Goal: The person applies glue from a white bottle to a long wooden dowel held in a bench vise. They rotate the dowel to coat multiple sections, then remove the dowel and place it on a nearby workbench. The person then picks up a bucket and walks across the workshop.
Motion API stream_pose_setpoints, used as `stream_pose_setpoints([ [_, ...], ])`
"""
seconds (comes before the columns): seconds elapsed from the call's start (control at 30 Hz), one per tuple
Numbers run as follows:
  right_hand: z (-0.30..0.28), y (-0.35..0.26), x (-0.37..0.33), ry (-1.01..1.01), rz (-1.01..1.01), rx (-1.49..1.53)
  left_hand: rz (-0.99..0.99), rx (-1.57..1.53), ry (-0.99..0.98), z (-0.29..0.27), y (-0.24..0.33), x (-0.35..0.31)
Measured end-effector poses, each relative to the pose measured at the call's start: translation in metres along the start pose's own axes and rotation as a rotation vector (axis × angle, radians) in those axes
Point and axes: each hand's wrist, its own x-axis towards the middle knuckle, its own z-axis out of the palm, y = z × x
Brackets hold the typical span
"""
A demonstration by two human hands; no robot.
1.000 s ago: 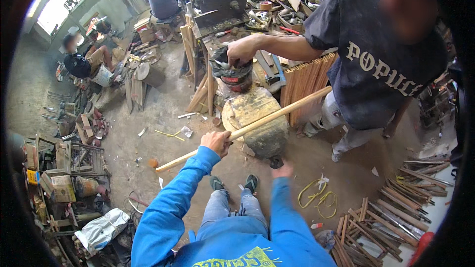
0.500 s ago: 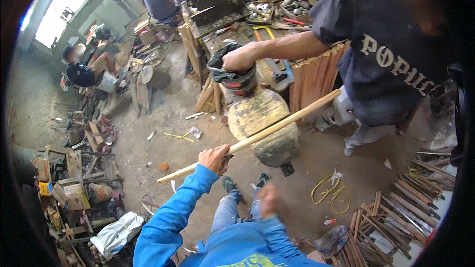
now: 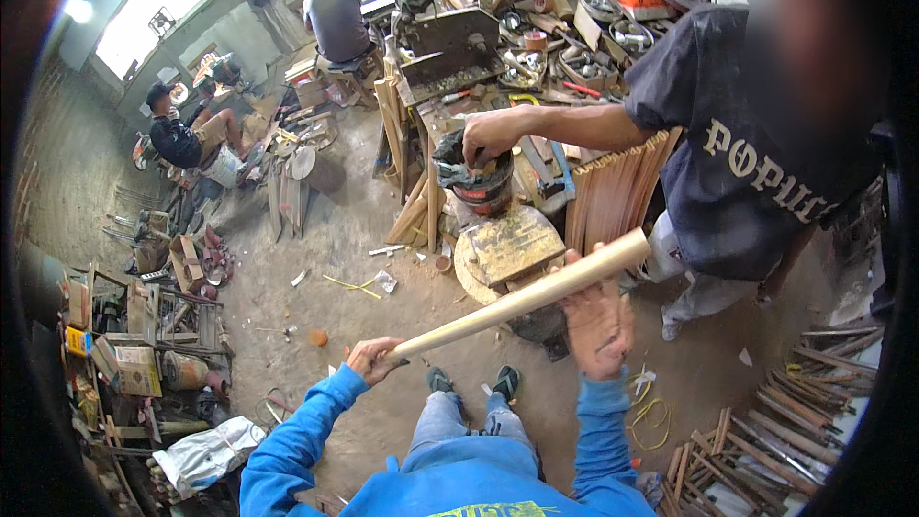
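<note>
A pale, smooth round wooden stick (image 3: 507, 304) slants across the middle in front of me, its thicker end up at the right. My left hand (image 3: 371, 360) is closed around its lower left end. Under the thicker part, my right hand (image 3: 598, 333) is turned palm up with its fingers stretched. The stick crosses those fingers and partly hides them; whether it rests on them I cannot tell. Just beyond it, a co-worker's hand (image 3: 490, 134) is at the mouth of a dark bucket (image 3: 486, 196) lined with a black plastic bag.
The bucket stands by a round yellowish wooden block (image 3: 517, 247). A co-worker in a dark shirt (image 3: 737, 124) stands at the right. Wooden strips (image 3: 766, 431) lie at lower right, near a yellow cord (image 3: 654, 416). A cluttered workbench (image 3: 565, 48) is behind; scrap wood (image 3: 153, 325) fills the left.
My right hand has risen from near my legs to the stick. My left hand has moved left, now at the stick's end, and the thick end has swung closer to me.
</note>
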Motion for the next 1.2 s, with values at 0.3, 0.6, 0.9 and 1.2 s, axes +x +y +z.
stream_pose_setpoints([
  [0.3,0.052,0.095,-0.017,-0.541,0.569,-0.679,0.193,-1.086,0.318,-0.040,0.049,0.013],
  [0.6,0.124,0.074,-0.045,-0.390,0.912,0.359,0.485,-2.004,0.272,-0.075,0.060,0.093],
  [0.9,0.189,0.071,-0.041,-0.119,0.706,0.452,0.374,-2.220,0.150,-0.069,0.072,0.116],
  [1.2,0.193,0.061,-0.037,-0.096,0.691,0.588,0.043,-1.994,0.361,-0.038,0.050,0.070],
])
